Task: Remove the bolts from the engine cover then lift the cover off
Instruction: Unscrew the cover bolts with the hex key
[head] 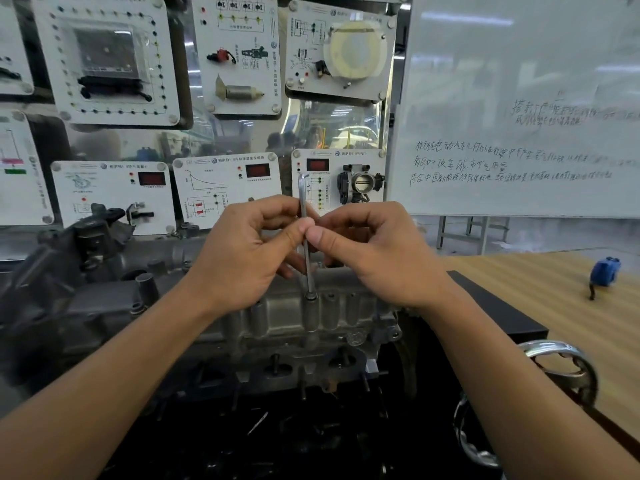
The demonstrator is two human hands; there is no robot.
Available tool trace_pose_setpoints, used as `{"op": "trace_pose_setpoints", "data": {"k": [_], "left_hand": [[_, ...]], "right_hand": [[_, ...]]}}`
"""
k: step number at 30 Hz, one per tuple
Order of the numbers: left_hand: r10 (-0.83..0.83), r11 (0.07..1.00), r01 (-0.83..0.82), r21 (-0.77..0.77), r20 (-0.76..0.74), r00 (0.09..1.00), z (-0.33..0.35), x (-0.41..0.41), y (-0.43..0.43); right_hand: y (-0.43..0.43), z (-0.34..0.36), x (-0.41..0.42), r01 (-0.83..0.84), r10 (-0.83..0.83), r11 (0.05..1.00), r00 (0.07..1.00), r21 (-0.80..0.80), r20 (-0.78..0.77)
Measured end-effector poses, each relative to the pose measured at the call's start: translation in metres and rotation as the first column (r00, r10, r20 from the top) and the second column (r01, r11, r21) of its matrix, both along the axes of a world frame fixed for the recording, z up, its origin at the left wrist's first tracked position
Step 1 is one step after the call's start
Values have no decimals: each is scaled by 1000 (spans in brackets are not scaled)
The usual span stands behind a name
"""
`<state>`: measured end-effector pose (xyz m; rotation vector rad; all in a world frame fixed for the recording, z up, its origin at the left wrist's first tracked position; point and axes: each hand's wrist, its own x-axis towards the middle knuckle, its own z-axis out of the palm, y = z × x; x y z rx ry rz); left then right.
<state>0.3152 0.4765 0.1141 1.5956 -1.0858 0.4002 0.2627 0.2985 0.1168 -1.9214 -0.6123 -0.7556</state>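
Observation:
A grey cast-metal engine cover point(287, 317) sits on the engine in front of me, with several raised bolt bosses along its top edge. A long thin metal wrench point(304, 233) stands upright, its lower end seated on a bolt point(310, 295) in the cover. My left hand point(246, 251) pinches the wrench shaft between thumb and fingers. My right hand point(377, 251) pinches the same shaft from the other side, thumb tips nearly touching. The wrench's upper end rises above both hands.
Behind the engine stands a wall of white training panels point(225, 188) and a whiteboard point(519, 105). To the right is a wooden table point(554, 306) with a blue tape measure point(604, 271). A chrome handwheel point(568, 365) and a black box point(498, 306) lie by my right forearm.

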Motion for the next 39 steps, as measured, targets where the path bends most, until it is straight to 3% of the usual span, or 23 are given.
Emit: {"op": "trace_pose_setpoints", "data": {"k": [5,9,14,17,22,25,31,34,39], "left_hand": [[46,999,-44,-30,48,998,3,1,-4],[50,999,-49,-13,83,995,2,-2,-9],[67,994,-73,76,76,995,-4,-2,-6],[-40,982,43,184,-23,999,-1,-1,0],[-148,923,181,341,-120,982,3,0,8],[-121,938,162,305,-146,982,1,1,7],[-49,968,76,240,-117,992,-3,3,4],[-3,985,18,169,-86,996,-2,2,1],[34,984,-25,177,-46,998,-2,0,-1]], "right_hand": [[7,6,2,16,-24,995,996,102,82],[7,10,4,-18,5,979,998,204,64],[10,1,6,-14,5,983,999,184,48],[7,2,8,-22,14,991,998,133,66],[0,8,8,-222,222,975,974,13,-49],[-5,7,11,-298,297,955,951,-4,-84],[1,5,13,-139,135,981,990,135,37],[3,4,14,-126,120,981,992,146,49],[6,3,15,-131,126,987,991,97,53]]}}
